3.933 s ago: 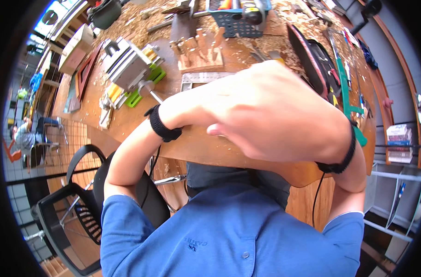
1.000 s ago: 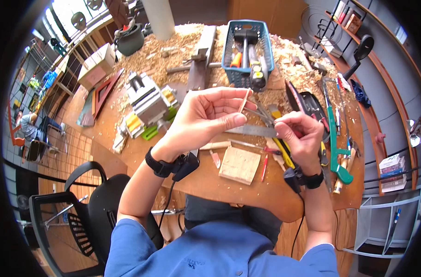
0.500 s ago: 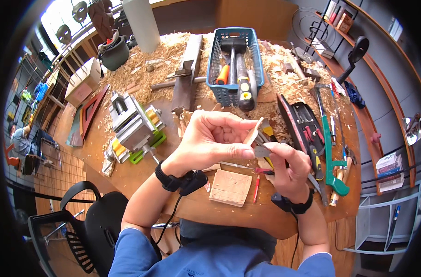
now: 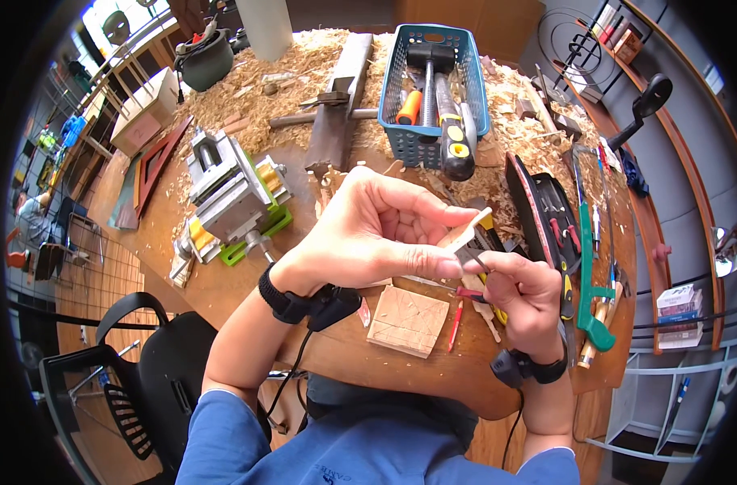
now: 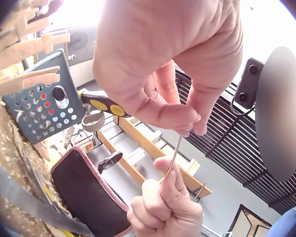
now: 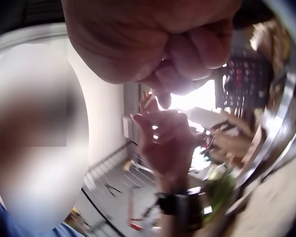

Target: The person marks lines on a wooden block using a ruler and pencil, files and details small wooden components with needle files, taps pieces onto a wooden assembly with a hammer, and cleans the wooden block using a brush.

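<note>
My left hand (image 4: 368, 234) pinches a small, thin, pale wooden piece (image 4: 468, 230) between thumb and forefinger, held up over the workbench. Close against its fingertips, my right hand (image 4: 532, 295) pinches a thin grey piece (image 4: 468, 255) between thumb and forefinger; I cannot tell what it is. From the left wrist view this shows edge-on as a narrow strip (image 5: 177, 150) bridging both sets of fingertips. Below the hands lies a square wooden board (image 4: 409, 322) with lines marked on it. A red pencil (image 4: 456, 326) lies beside the board.
A grey vise (image 4: 227, 190) stands at left on the bench. Behind the hands is a blue basket (image 4: 417, 149) holding a mallet and other tools, amid wood shavings (image 4: 247, 105). At right lie an open tool case (image 4: 546, 214) and a green-handled saw (image 4: 588, 267).
The hands were crossed high over the bench, then apart, the left one holding the wooden piece up. Since then the right hand has come in to the left fingertips with the grey piece.
</note>
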Tool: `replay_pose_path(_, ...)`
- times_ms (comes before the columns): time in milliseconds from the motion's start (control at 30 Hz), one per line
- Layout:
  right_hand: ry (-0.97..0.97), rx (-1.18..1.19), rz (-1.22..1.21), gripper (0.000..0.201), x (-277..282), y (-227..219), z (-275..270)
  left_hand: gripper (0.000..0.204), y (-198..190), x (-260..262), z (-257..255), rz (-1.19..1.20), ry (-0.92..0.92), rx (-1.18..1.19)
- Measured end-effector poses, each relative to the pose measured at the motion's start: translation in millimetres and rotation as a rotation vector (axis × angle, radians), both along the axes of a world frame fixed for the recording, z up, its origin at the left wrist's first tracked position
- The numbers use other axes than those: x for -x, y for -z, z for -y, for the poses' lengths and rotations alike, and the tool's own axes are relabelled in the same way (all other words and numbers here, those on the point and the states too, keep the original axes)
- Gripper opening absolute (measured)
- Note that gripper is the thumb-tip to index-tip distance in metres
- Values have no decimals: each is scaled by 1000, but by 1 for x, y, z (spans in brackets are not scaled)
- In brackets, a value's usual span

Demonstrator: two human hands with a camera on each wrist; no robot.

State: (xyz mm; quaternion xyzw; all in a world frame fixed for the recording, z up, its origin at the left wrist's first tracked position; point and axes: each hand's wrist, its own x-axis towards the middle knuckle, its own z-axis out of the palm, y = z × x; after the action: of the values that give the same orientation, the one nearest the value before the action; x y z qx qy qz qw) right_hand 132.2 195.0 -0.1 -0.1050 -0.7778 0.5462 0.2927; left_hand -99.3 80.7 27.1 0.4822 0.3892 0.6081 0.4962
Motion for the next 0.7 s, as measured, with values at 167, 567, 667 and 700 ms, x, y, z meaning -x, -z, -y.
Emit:
replay_pose_path(167,-81,321,55,24,2,0,1,46,-5,0,2,-51,-33,46)
replay_pose_path(567,-96,311,163,21,-2,-11,-1,45,-1,3,-1,23,-5,53)
replay_pose_path(667,188,-381,19,22,12,1,4,45,-5,5,1,-91,-87,88)
replay_pose_path(700,307,-762,-31,23,13,3,4,45,-5,6,1,-93,-85,89)
